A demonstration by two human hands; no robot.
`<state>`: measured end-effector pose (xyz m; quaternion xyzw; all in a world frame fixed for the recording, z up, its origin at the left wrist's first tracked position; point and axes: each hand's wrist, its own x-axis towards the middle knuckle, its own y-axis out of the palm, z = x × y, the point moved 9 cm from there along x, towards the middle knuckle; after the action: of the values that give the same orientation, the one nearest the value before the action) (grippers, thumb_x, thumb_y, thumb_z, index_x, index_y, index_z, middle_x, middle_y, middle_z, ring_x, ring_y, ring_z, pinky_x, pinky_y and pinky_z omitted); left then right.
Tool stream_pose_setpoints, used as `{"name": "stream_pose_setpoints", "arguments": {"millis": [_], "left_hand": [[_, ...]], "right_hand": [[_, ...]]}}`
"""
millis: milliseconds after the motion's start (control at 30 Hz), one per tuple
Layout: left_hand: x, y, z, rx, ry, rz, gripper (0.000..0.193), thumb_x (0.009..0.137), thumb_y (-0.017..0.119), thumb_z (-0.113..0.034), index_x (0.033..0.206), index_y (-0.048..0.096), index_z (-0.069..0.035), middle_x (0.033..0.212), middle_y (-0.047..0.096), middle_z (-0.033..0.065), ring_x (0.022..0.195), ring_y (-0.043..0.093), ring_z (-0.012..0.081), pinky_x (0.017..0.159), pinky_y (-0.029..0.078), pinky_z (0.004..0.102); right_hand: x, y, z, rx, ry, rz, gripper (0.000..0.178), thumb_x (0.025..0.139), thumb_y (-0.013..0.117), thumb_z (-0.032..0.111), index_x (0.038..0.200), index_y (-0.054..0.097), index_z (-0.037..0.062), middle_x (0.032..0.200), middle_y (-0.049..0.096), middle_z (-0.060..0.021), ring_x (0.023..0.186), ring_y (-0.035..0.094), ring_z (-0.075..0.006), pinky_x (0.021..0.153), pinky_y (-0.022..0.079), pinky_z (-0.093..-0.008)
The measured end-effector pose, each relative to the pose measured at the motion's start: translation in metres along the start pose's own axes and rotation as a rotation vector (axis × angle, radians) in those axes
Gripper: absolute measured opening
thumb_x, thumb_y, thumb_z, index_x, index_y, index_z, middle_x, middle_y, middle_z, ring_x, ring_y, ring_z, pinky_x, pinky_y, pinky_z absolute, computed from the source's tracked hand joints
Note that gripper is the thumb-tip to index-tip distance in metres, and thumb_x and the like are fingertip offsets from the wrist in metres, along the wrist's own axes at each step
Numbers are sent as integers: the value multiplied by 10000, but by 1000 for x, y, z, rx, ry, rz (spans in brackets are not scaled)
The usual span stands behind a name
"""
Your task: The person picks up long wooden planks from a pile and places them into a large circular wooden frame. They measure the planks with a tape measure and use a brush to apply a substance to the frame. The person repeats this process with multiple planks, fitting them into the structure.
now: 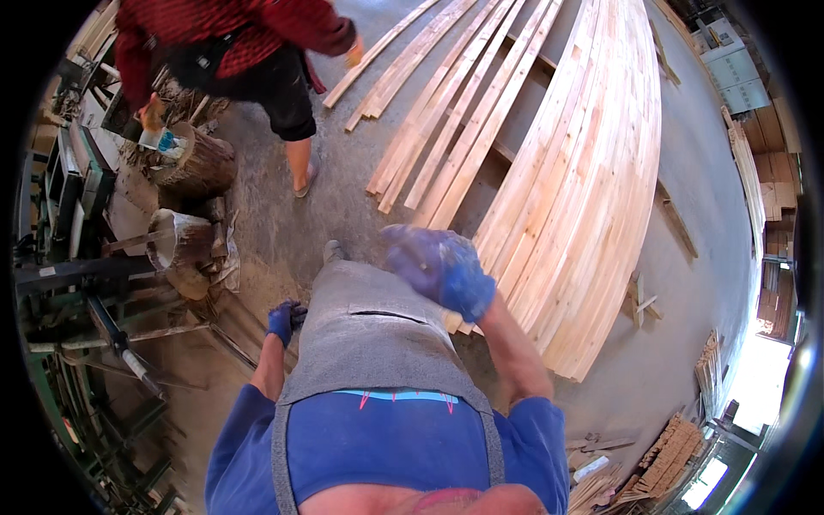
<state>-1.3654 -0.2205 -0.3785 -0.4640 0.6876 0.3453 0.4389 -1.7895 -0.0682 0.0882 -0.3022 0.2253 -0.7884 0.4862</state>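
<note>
My right hand [442,270], in a blue and purple glove, is raised in front of the grey apron [360,343]. Motion smears its fingers, so whether it holds anything cannot be made out. Just beyond it lie long pale wooden strips [566,197], set side by side in a wide bundle. The blunt end of a small piece of wood [452,322] shows below the right wrist, against the apron. Down at my left side hangs my left hand [285,320] in a blue glove with dark fingers. Its fingers look loosely apart, with nothing visible in them.
Ahead on the left, a person in a red checked shirt [296,26] stands near loose strips [403,69]. Log stumps [202,163] and metal machinery [86,283] line the left. Wooden supports [678,219] lie right of the bundle; stacked offcuts [665,455] sit lower right.
</note>
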Motion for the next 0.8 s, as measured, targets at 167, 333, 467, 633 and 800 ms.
{"name": "stream_pose_setpoints", "arguments": {"millis": [167,333,467,633,800], "left_hand": [[46,-50,-43,117,-58,-39,322,1032,509,-369,1130,663,-105,809,727,74,548,635,198,496,485,346],[46,-51,-153,169,-112,-45,335,1027,512,-338,1185,641,-72,925,736,139,618,666,247,535,515,372],[93,-54,-241,87,22,39,356,1050,476,-374,1135,625,-62,880,711,119,673,680,239,561,530,365],[116,-5,-314,124,114,132,341,1058,472,-397,1104,627,-97,866,709,86,646,667,228,559,526,362],[113,27,-331,247,74,113,361,1063,463,-423,1076,647,-112,894,731,93,683,689,239,572,536,364]], "right_hand": [[-127,179,-208,-87,737,602,396,917,555,395,1111,693,78,1094,704,-224,1026,679,-371,888,527,-473],[-274,272,-275,-149,909,480,248,908,605,254,922,740,46,822,732,-159,725,704,-266,697,560,-407],[-256,303,-240,-281,770,672,191,909,576,174,873,742,87,827,728,-163,727,717,-277,656,562,-389],[-156,302,-224,-111,754,464,195,919,581,188,870,732,74,793,716,-163,647,698,-274,591,549,-373],[-84,274,-265,262,1038,166,251,932,593,238,871,720,30,704,690,-116,578,661,-211,559,529,-356]]}}
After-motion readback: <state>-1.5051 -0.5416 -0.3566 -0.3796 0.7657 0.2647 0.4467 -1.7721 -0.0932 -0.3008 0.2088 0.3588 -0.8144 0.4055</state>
